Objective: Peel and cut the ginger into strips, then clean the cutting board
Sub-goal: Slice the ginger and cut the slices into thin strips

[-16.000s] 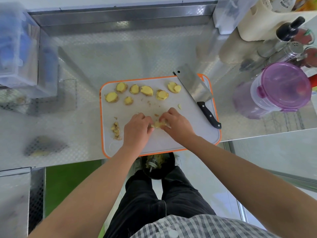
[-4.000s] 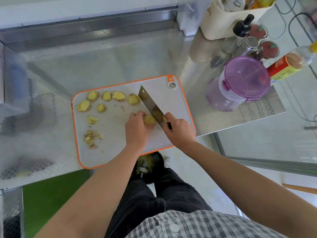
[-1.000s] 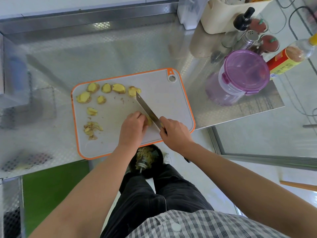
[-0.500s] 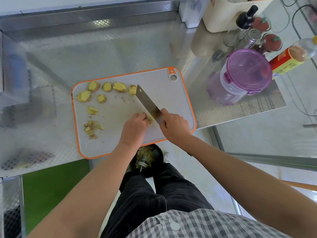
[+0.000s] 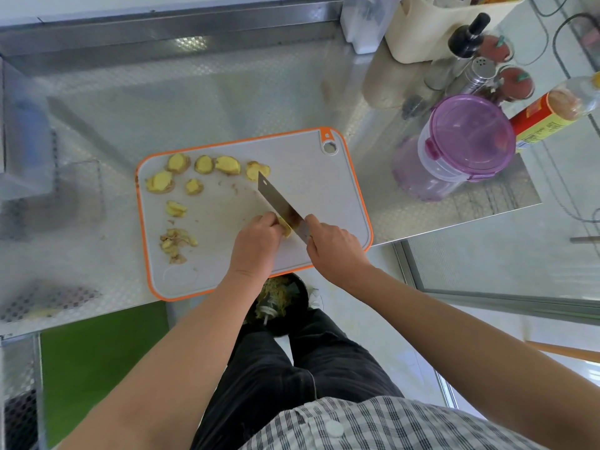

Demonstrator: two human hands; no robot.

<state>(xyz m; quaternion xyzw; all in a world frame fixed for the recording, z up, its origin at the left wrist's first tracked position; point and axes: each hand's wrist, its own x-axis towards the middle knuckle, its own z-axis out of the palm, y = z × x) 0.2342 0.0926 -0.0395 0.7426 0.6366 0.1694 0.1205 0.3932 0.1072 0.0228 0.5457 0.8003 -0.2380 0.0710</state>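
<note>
Knife (image 5: 278, 205) handle hidden in R hand (image 5: 334, 246), ginger (image 5: 286, 229) half-covered (L hand (image 5: 256, 245))

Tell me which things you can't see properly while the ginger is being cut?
All in the head view:
- Knife handle: hidden inside the right hand.
- Ginger piece being cut: mostly covered by the left hand and the knife.
- Bottle: cut off by the right edge.
- Bin on the floor: partly hidden by the board and an arm.
- Box at the left: too blurred to tell what it is.
</note>
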